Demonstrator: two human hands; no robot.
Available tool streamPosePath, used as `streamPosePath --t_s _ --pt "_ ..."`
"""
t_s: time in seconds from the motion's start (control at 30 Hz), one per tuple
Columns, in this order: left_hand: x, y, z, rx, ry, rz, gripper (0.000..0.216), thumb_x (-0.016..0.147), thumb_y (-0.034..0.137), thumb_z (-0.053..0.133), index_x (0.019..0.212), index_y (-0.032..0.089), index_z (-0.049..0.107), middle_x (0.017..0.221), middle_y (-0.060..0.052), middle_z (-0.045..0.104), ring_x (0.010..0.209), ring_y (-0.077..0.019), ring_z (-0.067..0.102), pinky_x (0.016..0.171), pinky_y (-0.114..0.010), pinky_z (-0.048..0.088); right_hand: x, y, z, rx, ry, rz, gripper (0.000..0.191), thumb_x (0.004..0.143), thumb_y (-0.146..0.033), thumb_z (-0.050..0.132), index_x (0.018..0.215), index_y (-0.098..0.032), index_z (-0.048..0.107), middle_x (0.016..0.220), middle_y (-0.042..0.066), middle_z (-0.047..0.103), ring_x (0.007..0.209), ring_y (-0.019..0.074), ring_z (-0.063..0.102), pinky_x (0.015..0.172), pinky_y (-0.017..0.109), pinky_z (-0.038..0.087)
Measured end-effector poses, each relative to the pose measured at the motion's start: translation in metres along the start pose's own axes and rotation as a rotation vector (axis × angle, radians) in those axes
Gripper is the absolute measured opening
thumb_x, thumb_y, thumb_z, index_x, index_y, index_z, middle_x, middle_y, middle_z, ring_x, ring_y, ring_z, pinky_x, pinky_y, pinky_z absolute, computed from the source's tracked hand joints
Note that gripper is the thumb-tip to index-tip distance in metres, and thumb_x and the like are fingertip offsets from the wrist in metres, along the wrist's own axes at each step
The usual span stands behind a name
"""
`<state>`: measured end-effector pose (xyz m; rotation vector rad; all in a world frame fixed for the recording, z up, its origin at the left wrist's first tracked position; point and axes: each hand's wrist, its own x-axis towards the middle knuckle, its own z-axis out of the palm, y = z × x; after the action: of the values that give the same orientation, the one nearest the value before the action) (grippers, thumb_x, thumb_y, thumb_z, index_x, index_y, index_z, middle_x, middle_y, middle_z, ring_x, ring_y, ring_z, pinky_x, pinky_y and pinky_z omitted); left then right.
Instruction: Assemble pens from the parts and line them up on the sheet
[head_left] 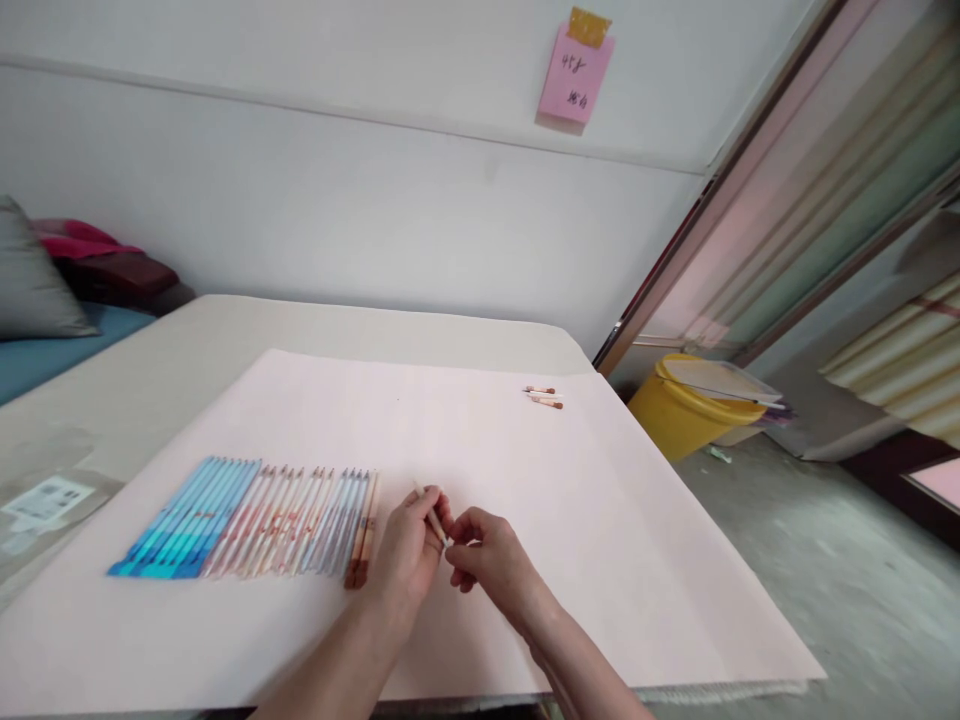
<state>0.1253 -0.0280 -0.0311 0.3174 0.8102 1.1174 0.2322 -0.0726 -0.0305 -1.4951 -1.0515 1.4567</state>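
My left hand (pixel 409 545) is closed around a slim cream pen (pixel 435 524), which slants with its upper end away from me. The fingers of my right hand (pixel 491 560) pinch at the pen's lower end, where a small whitish bit shows; the fingertips partly hide it. Just left of my hands lies a row of pens side by side: blue pens (pixel 187 520) at the far left, clear pens with reddish marks (pixel 281 520) in the middle, greyish pens (pixel 337 525), then beige pens with brown ends (pixel 364 535) closest to my left hand.
A pale pink sheet (pixel 615 560) covers much of the table. Several small slim pieces with brown ends (pixel 546 403) lie near its far right corner. A clear plastic bag (pixel 49 505) is at the left. Beyond the right edge stands a yellow bin (pixel 679 415); a white wall (pixel 337 210) rises behind.
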Motion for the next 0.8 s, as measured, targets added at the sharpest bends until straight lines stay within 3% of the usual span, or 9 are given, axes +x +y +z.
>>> streamPosePath --t_s 0.33,0.47,0.57,0.67,0.8 --pt "0.01 0.004 -0.004 -0.01 0.132 -0.081 0.01 0.077 0.006 0.055 0.068 0.012 0.053 0.062 -0.001 0.052 0.045 -0.0041 0.044 0.04 -0.015 0.036 -0.003 -0.003 0.013 0.164 0.001 0.101 0.016 0.056 -0.011 0.055 0.066 -0.018 0.045 0.044 -0.005 0.055 0.046 0.0143 0.06 0.047 0.024 0.048" --pt "0.015 0.009 -0.005 -0.055 0.133 -0.142 0.011 0.079 0.005 0.054 0.071 0.011 0.051 0.066 -0.001 0.052 0.043 -0.0016 0.04 0.034 -0.013 0.031 -0.004 -0.003 0.008 0.076 -0.072 0.11 0.008 0.064 -0.018 0.054 0.068 -0.018 0.047 0.044 -0.007 0.05 0.044 0.0144 0.059 0.042 0.021 0.043" --pt "0.016 0.014 -0.004 -0.12 0.147 -0.211 0.012 0.082 0.005 0.051 0.071 0.011 0.051 0.066 -0.002 0.052 0.042 -0.0005 0.039 0.032 -0.011 0.029 0.006 -0.008 -0.017 -0.315 0.036 0.033 0.009 0.073 -0.023 0.051 0.067 -0.018 0.051 0.048 -0.005 0.051 0.045 0.0118 0.057 0.042 0.019 0.037" --pt "0.016 0.02 -0.003 -0.162 0.155 -0.22 0.012 0.083 0.004 0.048 0.073 0.01 0.051 0.065 -0.002 0.052 0.041 -0.0004 0.038 0.03 -0.01 0.028 0.034 -0.019 -0.06 -0.86 0.399 -0.078 0.015 0.081 -0.025 0.047 0.07 -0.019 0.056 0.065 -0.001 0.061 0.064 0.0107 0.06 0.056 0.019 0.038" --pt "0.017 0.024 -0.005 -0.195 0.142 -0.225 0.011 0.083 0.005 0.049 0.073 0.011 0.051 0.065 -0.002 0.052 0.041 -0.0005 0.038 0.03 -0.011 0.03 0.088 -0.036 -0.127 -1.02 0.603 0.002 0.018 0.085 -0.021 0.042 0.095 -0.018 0.057 0.098 0.008 0.061 0.085 0.017 0.058 0.065 0.024 0.037"
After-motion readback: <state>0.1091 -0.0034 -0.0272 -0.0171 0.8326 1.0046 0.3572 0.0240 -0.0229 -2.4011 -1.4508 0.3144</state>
